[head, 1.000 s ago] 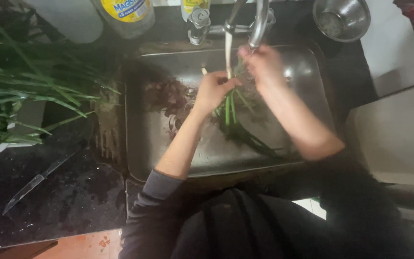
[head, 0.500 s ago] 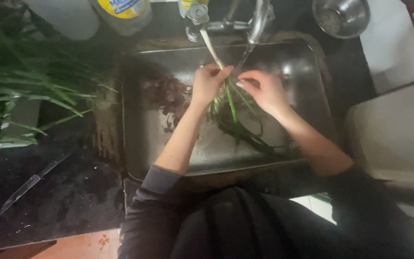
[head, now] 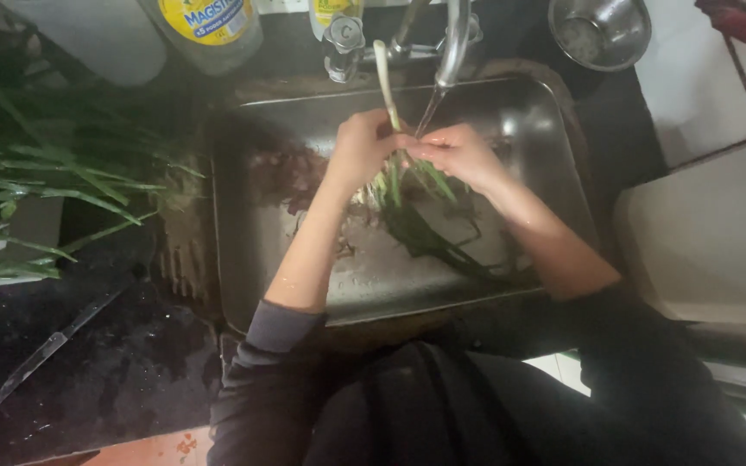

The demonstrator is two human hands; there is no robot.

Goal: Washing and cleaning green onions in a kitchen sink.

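My left hand (head: pixel 363 148) and my right hand (head: pixel 458 152) meet over the steel sink (head: pixel 243 250), both gripping a spring onion (head: pixel 384 76). Its white stalk points up toward the tap (head: pixel 452 43), and its green leaves hang down between my hands. A thin stream of water falls from the spout just beside the stalk onto my fingers. More long green leaves (head: pixel 442 242) lie wet on the sink bottom below my right forearm.
A heap of spring onions (head: pixel 36 190) lies on the dark counter left of the sink, with a knife (head: pixel 53 341) in front of it. A yellow-capped bottle (head: pixel 209 26) stands behind the sink. A small steel bowl (head: pixel 602 30) sits at the back right.
Both hands have drawn together under the tap. The onion's white stalk has swung more upright, closer to the water stream.
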